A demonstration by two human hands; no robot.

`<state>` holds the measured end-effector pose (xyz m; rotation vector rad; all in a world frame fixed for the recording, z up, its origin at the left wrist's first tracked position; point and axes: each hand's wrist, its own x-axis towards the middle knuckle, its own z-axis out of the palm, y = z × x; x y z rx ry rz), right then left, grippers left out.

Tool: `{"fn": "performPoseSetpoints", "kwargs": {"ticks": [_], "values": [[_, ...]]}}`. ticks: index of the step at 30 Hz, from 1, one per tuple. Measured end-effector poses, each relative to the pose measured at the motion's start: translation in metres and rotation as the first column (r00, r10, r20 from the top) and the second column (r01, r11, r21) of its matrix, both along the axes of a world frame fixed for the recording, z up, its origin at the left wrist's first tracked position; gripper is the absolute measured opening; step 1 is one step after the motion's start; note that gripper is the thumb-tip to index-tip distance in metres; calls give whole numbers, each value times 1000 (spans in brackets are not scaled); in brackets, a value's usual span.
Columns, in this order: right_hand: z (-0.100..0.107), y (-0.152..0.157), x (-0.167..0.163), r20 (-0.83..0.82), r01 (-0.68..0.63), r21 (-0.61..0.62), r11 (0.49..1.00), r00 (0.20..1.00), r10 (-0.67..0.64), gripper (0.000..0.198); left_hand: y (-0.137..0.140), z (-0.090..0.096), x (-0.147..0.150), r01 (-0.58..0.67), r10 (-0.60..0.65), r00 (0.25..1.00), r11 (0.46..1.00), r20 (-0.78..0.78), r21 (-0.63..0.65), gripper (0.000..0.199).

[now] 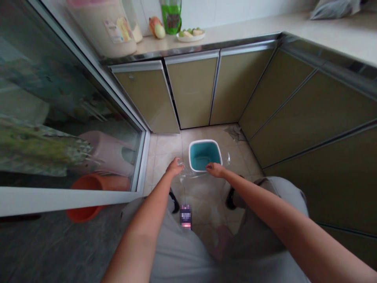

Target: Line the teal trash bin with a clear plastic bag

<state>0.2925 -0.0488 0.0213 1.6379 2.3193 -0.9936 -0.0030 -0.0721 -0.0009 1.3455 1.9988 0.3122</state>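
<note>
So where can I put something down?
On the counter between the plate and bag, or the floor between the bin and door frame. It's crowded left of the plate, with bottle and tub, and near the left hand, right hand and clear plastic.

Soft, even light was recorded; counter (250, 30) was lit brightest, area behind glass door (67, 90) left dim. Glints were caught on clear plastic (191, 174). Edges were stretched, wide-angle; small floor object (185, 216) was pixelated.
</note>
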Motion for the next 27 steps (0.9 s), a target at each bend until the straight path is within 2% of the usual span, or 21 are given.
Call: {"fn": "performPoseSetpoints", "kwargs": {"ticks": [3,6,10,13,18,23,27], "values": [[-15,-5,-4,-14,69,-98,993,997,-71,40,0,0,-5,8,-10,999,999,-37,-48,59],[-22,-4,-2,-20,95,-125,988,995,-98,41,-3,-3,-13,13,-15,999,998,-45,-54,58],[-17,3,-1,-18,130,-109,985,991,-133,37,-7,-9,-19,-17,15,999,998,-47,-58,60],[-4,12,1,-30,162,-161,974,985,-169,35,-9,-11,-21,-48,46,998,998,-37,-38,62],[35,39,7,-164,155,-289,945,964,-208,24,-6,-12,-22,-37,36,999,999,-24,-17,66],[97,82,4,-259,138,-401,906,931,-257,29,-4,-19,-25,-48,48,999,999,18,9,67],[141,128,-9,-273,187,-386,903,912,-305,27,-3,-28,-27,-35,33,997,999,67,24,68]]}}
